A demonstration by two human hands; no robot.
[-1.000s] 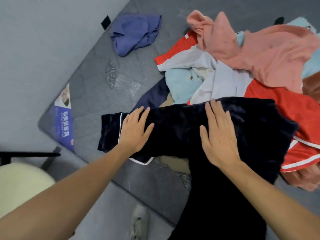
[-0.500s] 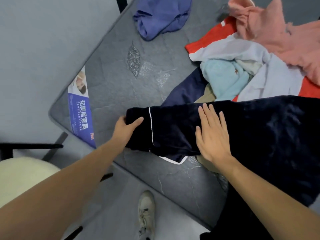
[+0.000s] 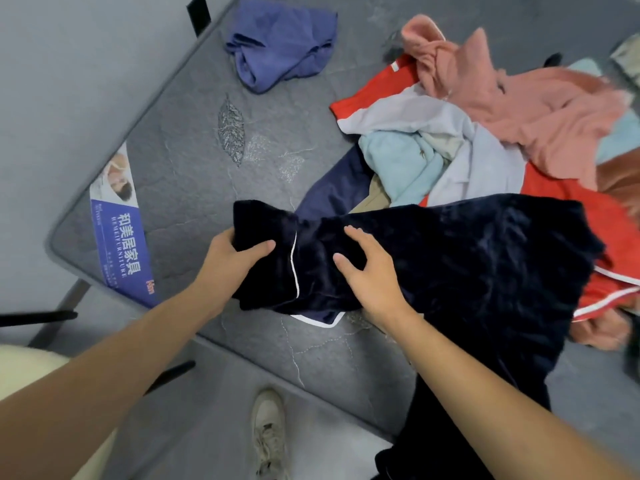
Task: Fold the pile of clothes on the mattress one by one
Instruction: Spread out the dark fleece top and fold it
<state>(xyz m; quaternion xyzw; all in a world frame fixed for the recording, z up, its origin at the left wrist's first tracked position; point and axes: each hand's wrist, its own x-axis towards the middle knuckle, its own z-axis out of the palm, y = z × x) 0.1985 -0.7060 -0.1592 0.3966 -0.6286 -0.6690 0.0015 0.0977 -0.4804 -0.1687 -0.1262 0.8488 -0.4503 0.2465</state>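
A dark navy velvet garment point(image 3: 467, 258) with white piping lies across the grey mattress point(image 3: 180, 168), part of it hanging over the near edge. My left hand point(image 3: 235, 261) grips its left end, thumb on top of the fabric. My right hand point(image 3: 370, 271) rests on the garment just right of the piping, fingers bent into the cloth. Behind it sits the pile of clothes point(image 3: 485, 133): pink, red, white, light blue and navy pieces.
A purple-blue garment point(image 3: 280, 43) lies crumpled at the mattress's far left. A blue label point(image 3: 121, 237) marks the mattress corner. A shoe point(image 3: 270, 431) stands on the floor below the edge. A cream stool point(image 3: 31, 368) is at the lower left.
My left hand went from pressing flat to gripping the garment's left end and lifting it. My right hand slid left toward the piping and its fingers bent. The view shifted.
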